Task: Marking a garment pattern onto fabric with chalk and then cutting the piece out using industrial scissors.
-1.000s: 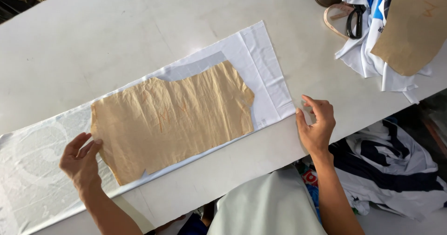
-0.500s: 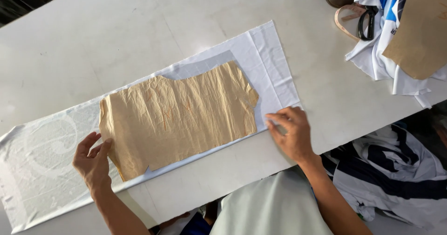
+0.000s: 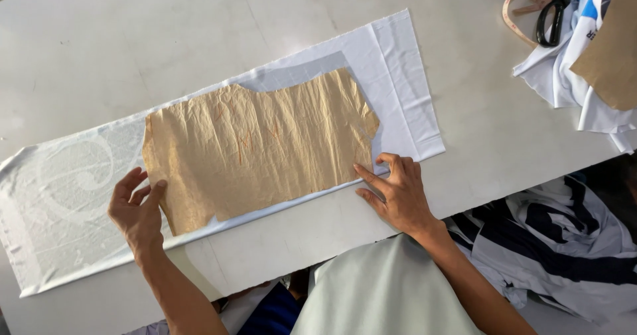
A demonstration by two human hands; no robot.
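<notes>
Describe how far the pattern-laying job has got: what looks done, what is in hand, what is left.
Done: the white fabric lies spread on the table, with the crumpled brown paper pattern on it. In hand: the left hand and right hand press the pattern's lower corners flat. Left: the fabric looks uncut, and the scissors lie untouched.

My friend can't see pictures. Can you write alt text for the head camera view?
Two hands press a crumpled tan paper pattern flat on white fabric on a white table: left hand at its left edge, right hand at its lower right corner. Scissors lie at top right.
</notes>
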